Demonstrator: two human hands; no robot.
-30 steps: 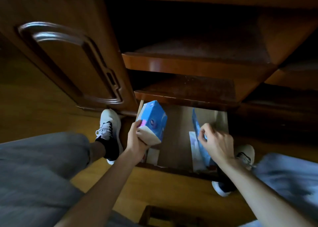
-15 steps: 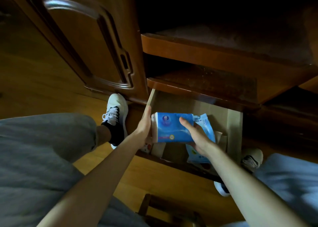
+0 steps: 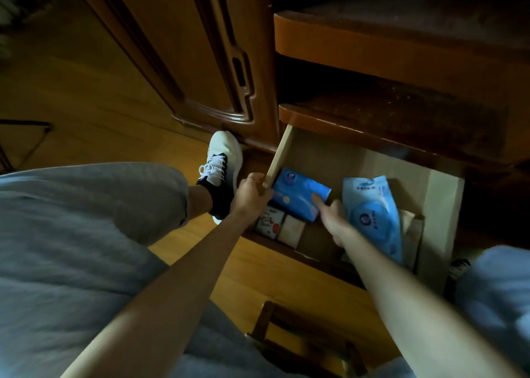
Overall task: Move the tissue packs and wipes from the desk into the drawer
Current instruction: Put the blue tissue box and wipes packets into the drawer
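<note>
The blue tissue pack (image 3: pixel 298 197) lies inside the drawer (image 3: pixel 443 205) beside the wipes (image 3: pixel 372 214), the right hand (image 3: pixel 329 220) pressing it with one extended finger while the left hand (image 3: pixel 251 195) grips the drawer's side wall, so a careless push could jam the pack crooked

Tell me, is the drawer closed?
No, the drawer is pulled open, with the blue tissue pack and wipes pack lying inside.

drawer (image 3: pixel 443 205) open from above, bare floor between tissue pack (image 3: pixel 298 197) and wipes (image 3: pixel 372 214), shelf (image 3: pixel 387 125) overhanging rear
</note>
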